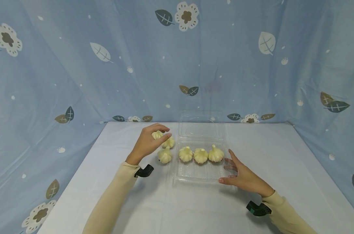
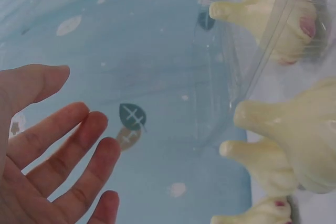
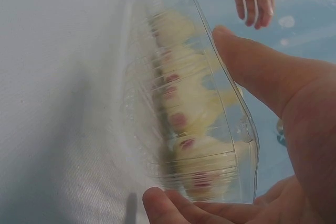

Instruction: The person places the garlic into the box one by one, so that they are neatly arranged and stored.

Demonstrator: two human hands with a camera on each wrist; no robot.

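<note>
My left hand point(image 1: 149, 140) hovers over loose garlic bulbs left of a clear plastic box. Its fingers are apart and hold nothing in the left wrist view. One loose garlic bulb point(image 1: 164, 156) lies nearest the wrist; a second bulb point(image 1: 169, 143) and a third bulb point(image 1: 157, 135) sit partly behind the hand. Inside the clear box point(image 1: 191, 178) stand three garlic bulbs point(image 1: 200, 156) in a row. At the box's right side is my right hand point(image 1: 243, 177), fingers and thumb spread about its front right corner. Whether they touch the wall, I cannot tell.
The clear lid point(image 1: 201, 129) stands raised at the back of the box, hinged to it. A white cloth point(image 1: 261, 146) covers the table. Behind it hangs a blue curtain point(image 1: 229, 65) with leaves and flowers. Both wrists carry black devices point(image 1: 259, 208).
</note>
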